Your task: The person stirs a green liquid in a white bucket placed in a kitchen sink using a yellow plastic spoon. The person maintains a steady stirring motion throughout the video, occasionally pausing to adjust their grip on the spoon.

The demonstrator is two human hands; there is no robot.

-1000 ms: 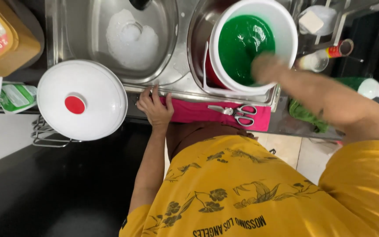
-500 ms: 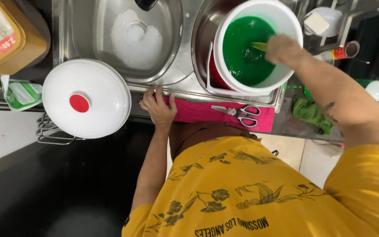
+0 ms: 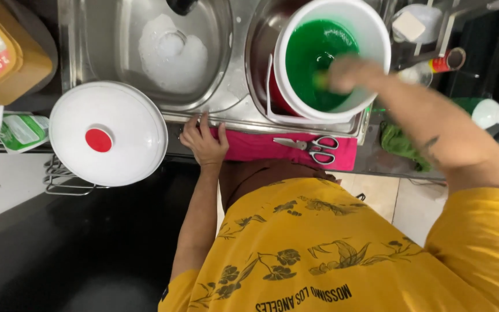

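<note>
At 1 o'clock, inside the white bucket point(image 3: 371, 34) of green liquid in the sink basin, our right hand point(image 3: 350, 74) works, grip blurred beyond telling, while our left hand point(image 3: 203, 141) lies flat on the sink edge point(image 3: 232, 110) at 10 o'clock, likely for support.

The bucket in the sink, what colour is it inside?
Bright green inside the bucket, white outside, where the right hand reaches in. The head view shows it.

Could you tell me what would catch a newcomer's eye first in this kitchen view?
The white bucket of bright green liquid in the right sink bowl, with the right hand inside it. Next, the round white lid with a red knob at left, and the left hand on the sink edge beside a pink cloth.
</note>
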